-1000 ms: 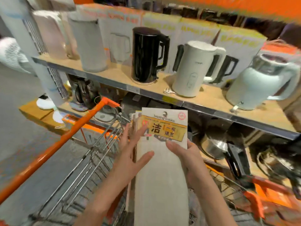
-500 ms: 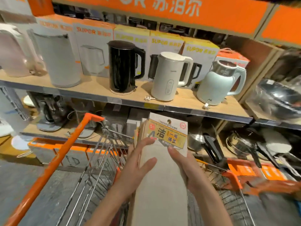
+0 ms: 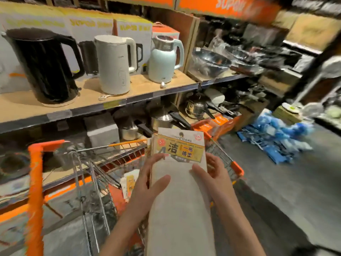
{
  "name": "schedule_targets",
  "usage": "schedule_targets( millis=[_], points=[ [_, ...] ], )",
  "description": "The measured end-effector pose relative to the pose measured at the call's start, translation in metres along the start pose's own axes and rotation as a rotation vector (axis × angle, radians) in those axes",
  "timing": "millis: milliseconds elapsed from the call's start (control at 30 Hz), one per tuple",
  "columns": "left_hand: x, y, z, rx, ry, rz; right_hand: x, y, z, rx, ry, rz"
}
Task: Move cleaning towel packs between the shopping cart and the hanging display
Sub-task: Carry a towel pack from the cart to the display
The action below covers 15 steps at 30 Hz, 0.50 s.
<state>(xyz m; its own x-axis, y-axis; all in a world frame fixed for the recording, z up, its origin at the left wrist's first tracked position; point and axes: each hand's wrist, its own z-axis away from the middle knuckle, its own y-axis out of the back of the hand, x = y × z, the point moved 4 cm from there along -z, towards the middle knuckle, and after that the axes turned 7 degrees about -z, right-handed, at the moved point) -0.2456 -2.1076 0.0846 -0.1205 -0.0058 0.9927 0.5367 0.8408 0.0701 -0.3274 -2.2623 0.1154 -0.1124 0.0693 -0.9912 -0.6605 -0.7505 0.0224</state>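
Matt grey cloth towel pack [image 3: 180, 200] with glossy printed card header, wire-metal cart [image 3: 88, 172] at 9 o'clock, glossy black kettle [image 3: 44, 65], raw wood shelf [image 3: 88, 93]

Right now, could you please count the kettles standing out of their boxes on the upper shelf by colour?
Black: 2, the large kettle in front and a partly hidden black one behind the white.
White: 1, the white kettle.
Pale green: 1, the pale green kettle.
Total: 4

Towel pack [image 3: 180, 191] bottom cut off; right shelves [image 3: 258, 58] blurred.
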Motion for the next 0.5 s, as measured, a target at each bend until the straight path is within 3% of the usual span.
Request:
schedule_targets(
  millis=[233,500],
  points=[
    [0.01,-0.079,0.041,-0.326,-0.037,0.057,-0.001,0.082,0.092,0.373,0.044,0.005],
    [0.018,-0.141,0.149,-0.666,-0.088,0.125,0.027,0.147,0.244,0.747,0.09,0.007]
  ],
)
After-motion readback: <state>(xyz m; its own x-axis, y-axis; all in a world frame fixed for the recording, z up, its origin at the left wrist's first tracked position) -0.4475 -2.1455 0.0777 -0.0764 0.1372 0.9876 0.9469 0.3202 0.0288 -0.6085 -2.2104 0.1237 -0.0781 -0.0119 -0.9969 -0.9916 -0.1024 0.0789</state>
